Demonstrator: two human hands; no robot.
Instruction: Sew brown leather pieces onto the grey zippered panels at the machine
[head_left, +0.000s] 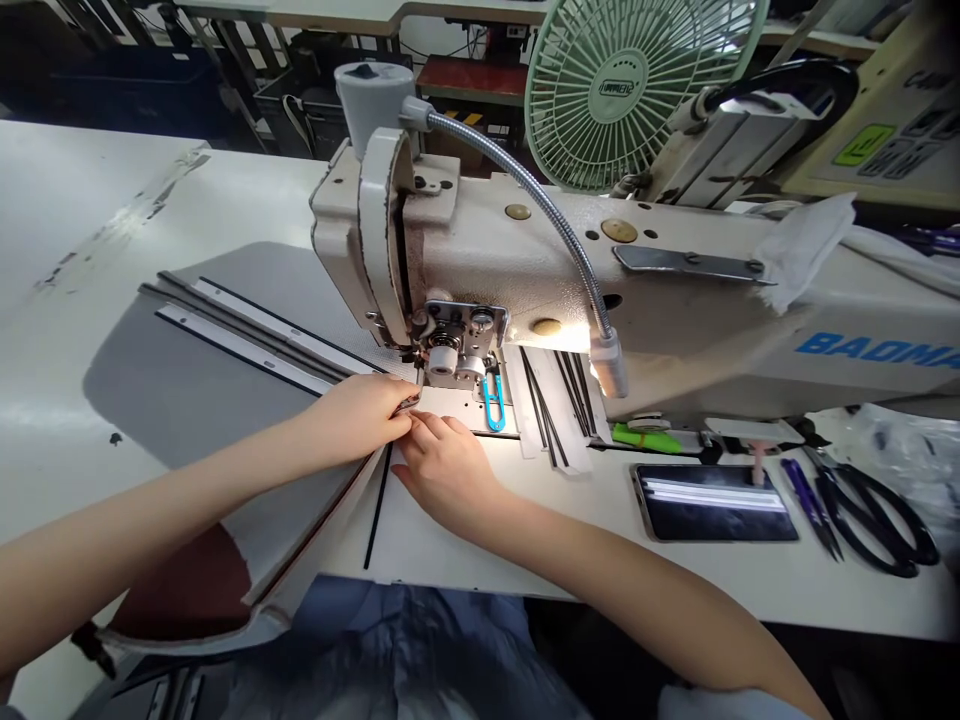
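Observation:
A grey fabric panel (pixel 296 440) lies under the needle area of a sewing machine (pixel 480 240), its near part folded over to show a reddish-brown lining (pixel 187 590). My left hand (pixel 360 415) is closed on the panel's edge, right by the presser foot. Touching it at the fingertips, my right hand (pixel 454 480) has its fingers bent and pressed together; what they pinch is hidden. A thin black strip (pixel 379 515) runs up between the hands and disappears beneath them. White bands with dark edges (pixel 225 345) and grey strips cross the panel's far side.
Blue thread snips (pixel 493 400) lie beside the needle area. To their right are black strips on white paper (pixel 551 420), a green-handled tool (pixel 645 437), a phone (pixel 716 503), a purple pen-like tool (pixel 812 505) and black scissors (pixel 874 520). A green fan (pixel 622 90) stands behind the machine.

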